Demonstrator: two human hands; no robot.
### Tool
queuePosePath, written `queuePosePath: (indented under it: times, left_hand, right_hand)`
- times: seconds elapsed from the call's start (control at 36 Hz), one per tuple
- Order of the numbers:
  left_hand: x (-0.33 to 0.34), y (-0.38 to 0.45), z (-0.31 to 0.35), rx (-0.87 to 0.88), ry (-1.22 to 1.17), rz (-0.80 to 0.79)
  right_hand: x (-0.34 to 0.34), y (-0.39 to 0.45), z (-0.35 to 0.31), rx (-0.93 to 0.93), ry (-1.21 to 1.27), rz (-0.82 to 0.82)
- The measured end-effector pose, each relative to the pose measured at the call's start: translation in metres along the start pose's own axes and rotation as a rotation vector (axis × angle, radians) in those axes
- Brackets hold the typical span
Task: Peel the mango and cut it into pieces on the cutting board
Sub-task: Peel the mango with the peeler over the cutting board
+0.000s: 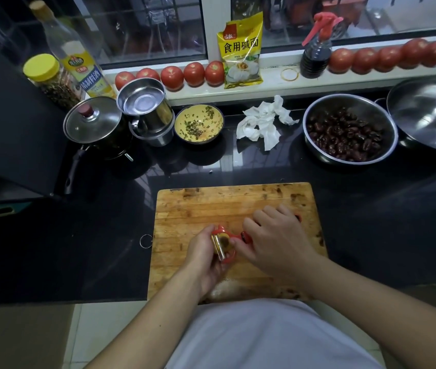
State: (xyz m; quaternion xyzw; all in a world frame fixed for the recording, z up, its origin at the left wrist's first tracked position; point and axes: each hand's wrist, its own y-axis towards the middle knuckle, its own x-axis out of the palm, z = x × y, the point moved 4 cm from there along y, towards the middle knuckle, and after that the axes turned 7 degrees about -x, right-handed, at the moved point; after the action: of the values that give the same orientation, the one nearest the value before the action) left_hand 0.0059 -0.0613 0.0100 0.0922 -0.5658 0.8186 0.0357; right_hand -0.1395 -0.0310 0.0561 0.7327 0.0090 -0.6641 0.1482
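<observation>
A worn wooden cutting board (198, 209) lies at the counter's front edge. Over its near middle my right hand (273, 241) grips the handle of a red peeler (238, 237), whose far end pokes out past my fingers. The peeler's metal blade (219, 247) lies against a small yellow-green patch that seems to be the mango (225, 240). My left hand (203, 257) curls round this fruit from the left, hiding most of it. Both hands are close together above the board.
Behind the board are a steel bowl of dark red fruit (350, 131), crumpled tissue (262, 123), a yellow bowl of chopped greens (198, 123), a steel mug (145, 107) and a lidded pot (94, 123). Tomatoes (193, 73) and bottles line the windowsill. A large steel bowl (430, 113) sits far right.
</observation>
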Motion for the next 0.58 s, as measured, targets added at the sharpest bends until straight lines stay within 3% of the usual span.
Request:
queuePosePath:
  times: [0.42, 0.58]
  left_hand:
    - [0.001, -0.004, -0.001, 0.014, 0.125, -0.036]
    - [-0.009, -0.001, 0.004, 0.056, 0.108, 0.005]
  right_hand:
    - [0.001, 0.0, 0.012, 0.033, 0.014, 0.02]
    - [0.024, -0.016, 0.066, 0.185, -0.157, -0.29]
